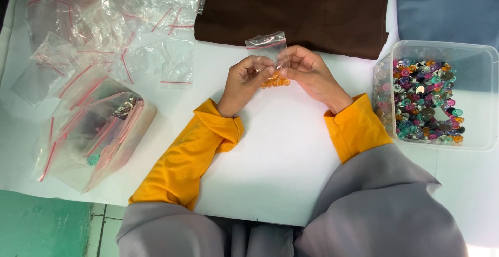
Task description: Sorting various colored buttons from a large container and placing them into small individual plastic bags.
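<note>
Holding: both hands pinch one small clear zip bag [267,46] between them, above the middle of the white surface [280,148].
Left hand [244,80]: fingers curled shut on the bag's lower left edge, thumb pressing toward the other hand.
Right hand [311,72]: fingers closed on the bag's right side, fingertips touching those of the left hand.
Bag contents: a cluster of orange beads [275,81] sits at the bottom, between the fingertips; the top with its red strip stands up and tilts a little.
Right side: a clear plastic box [483,101] of mixed coloured beads [423,101], near the right forearm.
Left side: a heap of empty zip bags [119,23], and nearer, a stack of filled bags [88,132].
Far edge: a brown cloth [312,12] just behind the hands, a blue cloth [447,7] beside it.
Sleeves: yellow cuffs under grey.
</note>
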